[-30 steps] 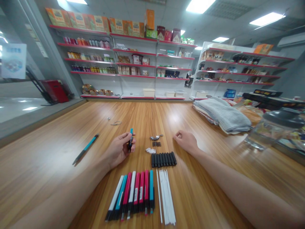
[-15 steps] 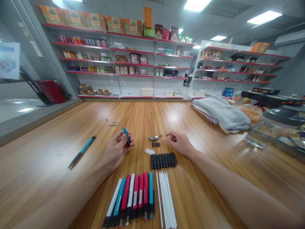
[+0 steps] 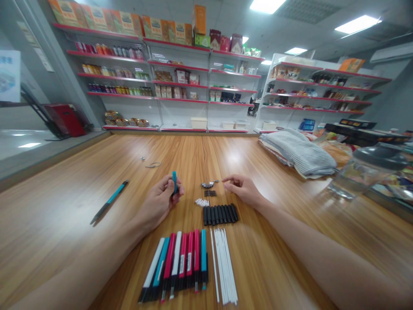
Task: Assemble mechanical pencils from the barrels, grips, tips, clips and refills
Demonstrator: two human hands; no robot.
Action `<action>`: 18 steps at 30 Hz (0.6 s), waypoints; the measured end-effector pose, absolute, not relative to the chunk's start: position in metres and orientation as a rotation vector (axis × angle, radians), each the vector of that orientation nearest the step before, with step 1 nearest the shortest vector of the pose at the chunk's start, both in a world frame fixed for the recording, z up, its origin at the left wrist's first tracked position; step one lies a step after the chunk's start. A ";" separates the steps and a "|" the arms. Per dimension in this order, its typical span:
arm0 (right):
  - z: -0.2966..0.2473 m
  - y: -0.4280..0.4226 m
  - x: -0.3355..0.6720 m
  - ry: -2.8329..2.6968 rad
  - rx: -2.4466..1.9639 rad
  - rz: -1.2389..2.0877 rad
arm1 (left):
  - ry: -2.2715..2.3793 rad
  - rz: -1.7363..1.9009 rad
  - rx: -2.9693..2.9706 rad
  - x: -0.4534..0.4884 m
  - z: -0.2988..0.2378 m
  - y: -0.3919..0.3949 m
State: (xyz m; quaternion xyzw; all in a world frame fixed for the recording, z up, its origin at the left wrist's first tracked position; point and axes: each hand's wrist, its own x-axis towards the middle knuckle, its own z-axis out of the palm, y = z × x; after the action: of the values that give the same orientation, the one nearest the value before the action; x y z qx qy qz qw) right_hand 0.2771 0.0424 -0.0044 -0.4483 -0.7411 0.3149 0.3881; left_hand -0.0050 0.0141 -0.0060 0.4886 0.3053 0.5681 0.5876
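My left hand (image 3: 161, 200) is closed around a short teal pen barrel (image 3: 174, 180) that sticks up between thumb and fingers. My right hand (image 3: 242, 189) rests on the wooden table (image 3: 80, 181) with its forefinger stretched toward a small pile of metal springs (image 3: 209, 184); it holds nothing. Between the hands lie small dark parts (image 3: 211, 193) and small white parts (image 3: 201, 202). Nearer me sit a row of black caps (image 3: 220, 214), a row of pink, white and teal pen barrels (image 3: 179, 263) and a bundle of white refills (image 3: 223, 265).
A finished teal pen (image 3: 109, 202) lies to the left, with a bent wire (image 3: 152, 164) farther back. Folded striped cloth (image 3: 298, 152) and a clear jar with a dark lid (image 3: 368, 170) stand at the right. Shop shelves (image 3: 180, 77) line the back wall.
My right hand has moved left toward the springs and uncurled its forefinger. The left hand has turned the teal barrel more upright.
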 end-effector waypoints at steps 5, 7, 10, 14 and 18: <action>-0.004 0.039 0.274 -1.913 -1.103 0.835 | 0.750 1.321 1.144 -0.004 -0.008 0.015; -0.006 0.040 0.271 -1.962 -1.128 0.813 | 0.775 1.313 1.176 -0.004 -0.009 0.015; -0.009 0.042 0.267 -2.019 -1.182 0.777 | 0.838 1.297 1.264 -0.003 -0.009 0.014; -0.010 0.043 0.265 -2.038 -1.185 0.765 | 1.006 1.283 1.562 -0.002 -0.003 0.008; -0.008 0.042 0.266 -2.017 -1.172 0.756 | 1.186 1.159 1.967 -0.002 0.001 0.004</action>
State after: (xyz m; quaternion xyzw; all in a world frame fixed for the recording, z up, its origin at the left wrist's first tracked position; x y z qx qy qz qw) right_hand 0.2658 0.0421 -0.0079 -0.4500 -0.7741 0.2902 0.3378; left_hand -0.0015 0.0044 0.0011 0.7338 0.4424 0.4324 0.2807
